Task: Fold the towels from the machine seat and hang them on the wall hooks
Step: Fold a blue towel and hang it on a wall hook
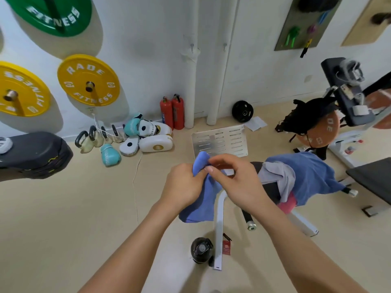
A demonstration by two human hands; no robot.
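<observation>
A blue towel (202, 205) hangs from both my hands above the floor. My left hand (183, 182) grips its bunched upper part, and a rounded fold sticks up above the fist. My right hand (232, 178) pinches the same top edge with thumb and fingers. To the right, on the black machine seat (271, 188), lie another blue towel (311, 174), a pale grey towel (277, 176) and a pink towel (287, 204). Two small wall hooks (192, 46) (225, 45) sit high on the white wall straight ahead.
The white bench leg (220, 225) and a black bottle (201, 250) stand on the floor below my hands. A perforated metal plate (220, 140), fire extinguishers (172, 113), boxing gloves and kettlebells line the wall. Yellow weight plates (88, 80) hang at left; gym machines stand at right.
</observation>
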